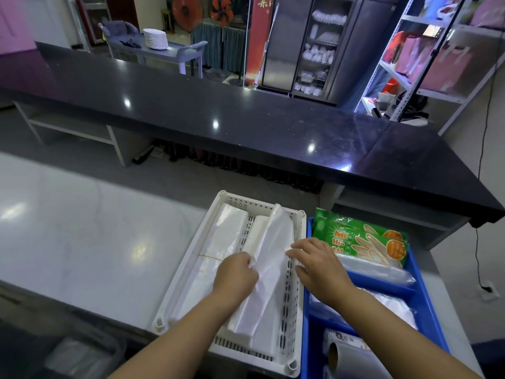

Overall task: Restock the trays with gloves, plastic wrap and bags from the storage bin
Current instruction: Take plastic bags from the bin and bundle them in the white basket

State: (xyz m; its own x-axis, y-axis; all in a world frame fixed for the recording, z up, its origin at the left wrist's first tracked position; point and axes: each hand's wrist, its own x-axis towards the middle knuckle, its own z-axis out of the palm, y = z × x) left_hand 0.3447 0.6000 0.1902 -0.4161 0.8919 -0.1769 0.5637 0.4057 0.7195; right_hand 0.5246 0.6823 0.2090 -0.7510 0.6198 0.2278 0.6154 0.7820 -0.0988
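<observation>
left hand (236,272): fingers curled, pinching the left edge of the bag stack (273,247).
right hand (319,269): fingers fairly straight, tips on the stack's right edge just beside the tray wall; touching, no clear grip.
bag stack: long flat bundle of clear film, lying lengthwise in the right half of the white tray (296,296), far end tilted up against the far rim.
white tray: sits on the pale counter (82,242), perforated walls; a bound bundle (226,231) already lies in its left half with a thin yellow band (210,257) across it.
blue bin (382,281): touching the tray's right side; holds green glove packs (363,239) at the far end, loose clear bags (377,266) in the middle, a wrap roll (344,354) at the near end.
handling, judged: stack looks light, floppy and slick; layers likely to slide apart or sag if lifted by one end.
where to hold, judged: both long edges near the middle, or flat from underneath; press down and smooth rather than pull.
risk, judged: the raised far end may catch on the rim; film could snag on the tray perforations.
step, judged: seating the bags flat; gloves and wrap are in the bin, not in the tray.
</observation>
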